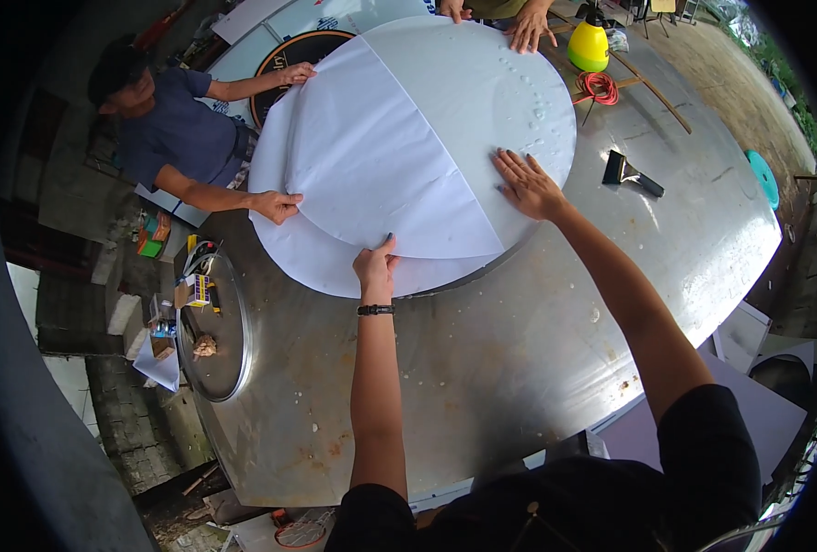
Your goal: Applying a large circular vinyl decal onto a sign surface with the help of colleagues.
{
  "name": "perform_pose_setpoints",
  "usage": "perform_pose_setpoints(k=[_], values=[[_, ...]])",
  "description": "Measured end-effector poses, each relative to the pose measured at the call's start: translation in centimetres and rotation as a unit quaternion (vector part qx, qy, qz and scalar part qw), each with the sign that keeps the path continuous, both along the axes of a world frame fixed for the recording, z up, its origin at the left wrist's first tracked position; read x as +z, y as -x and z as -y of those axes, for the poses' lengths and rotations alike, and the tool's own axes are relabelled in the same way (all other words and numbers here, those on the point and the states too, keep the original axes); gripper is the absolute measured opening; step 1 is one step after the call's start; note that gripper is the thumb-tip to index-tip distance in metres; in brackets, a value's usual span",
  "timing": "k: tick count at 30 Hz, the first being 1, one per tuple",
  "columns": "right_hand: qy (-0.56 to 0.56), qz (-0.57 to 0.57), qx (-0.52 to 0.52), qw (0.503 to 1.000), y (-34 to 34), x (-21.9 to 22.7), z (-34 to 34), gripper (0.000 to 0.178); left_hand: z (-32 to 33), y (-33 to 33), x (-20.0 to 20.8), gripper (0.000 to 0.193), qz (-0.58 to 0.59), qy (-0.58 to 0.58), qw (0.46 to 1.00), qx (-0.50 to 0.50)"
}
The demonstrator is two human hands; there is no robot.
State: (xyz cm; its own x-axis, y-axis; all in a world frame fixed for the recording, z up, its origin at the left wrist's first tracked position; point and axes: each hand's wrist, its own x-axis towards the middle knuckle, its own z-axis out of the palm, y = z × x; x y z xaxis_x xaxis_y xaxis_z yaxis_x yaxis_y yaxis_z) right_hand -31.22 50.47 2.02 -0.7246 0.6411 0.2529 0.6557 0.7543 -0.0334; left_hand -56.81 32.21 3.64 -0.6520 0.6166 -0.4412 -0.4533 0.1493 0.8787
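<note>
A large round panel [482, 92] lies on the metal table, wet with droplets near its right side. White sheet material [371, 147] covers its left part, with a straight edge running across the middle and a loose layer overhanging the near left. My left hand [375, 270] is closed on the near edge of this white sheet, thumb on top. My right hand [530, 188] rests flat on the panel's bare right side, fingers spread. At the left, a co-worker's hands [278, 205] grip the sheet's edge. Another person's hands [530, 26] touch the panel's far rim.
A black squeegee [631, 175] lies on the metal table [482, 368] at the right. Beyond it are a yellow spray bottle [589, 46], a red coiled cord [597, 87] and wooden sticks [652, 87]. A round metal-rimmed tray [243, 340] with small items sits at the left.
</note>
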Motion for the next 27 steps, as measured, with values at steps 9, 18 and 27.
perform_pose_setpoints(k=[9, 18, 27], values=[[0.002, 0.009, 0.006, 1.000, 0.5, 0.3, 0.5, 0.051, 1.8, 5.2, -0.1, 0.021, -0.004, 0.007, 1.000, -0.026], [0.019, 0.019, 0.006, 1.000, 0.8, 0.6, 0.7, 0.051, 3.4, 10.2, -0.4, 0.022, 0.004, -0.007, 0.998, -0.056], [0.021, 0.028, 0.009, 0.999, 0.4, 0.5, 0.4, 0.052, 3.9, 14.1, 0.3, 0.018, -0.015, 0.005, 0.998, -0.058]])
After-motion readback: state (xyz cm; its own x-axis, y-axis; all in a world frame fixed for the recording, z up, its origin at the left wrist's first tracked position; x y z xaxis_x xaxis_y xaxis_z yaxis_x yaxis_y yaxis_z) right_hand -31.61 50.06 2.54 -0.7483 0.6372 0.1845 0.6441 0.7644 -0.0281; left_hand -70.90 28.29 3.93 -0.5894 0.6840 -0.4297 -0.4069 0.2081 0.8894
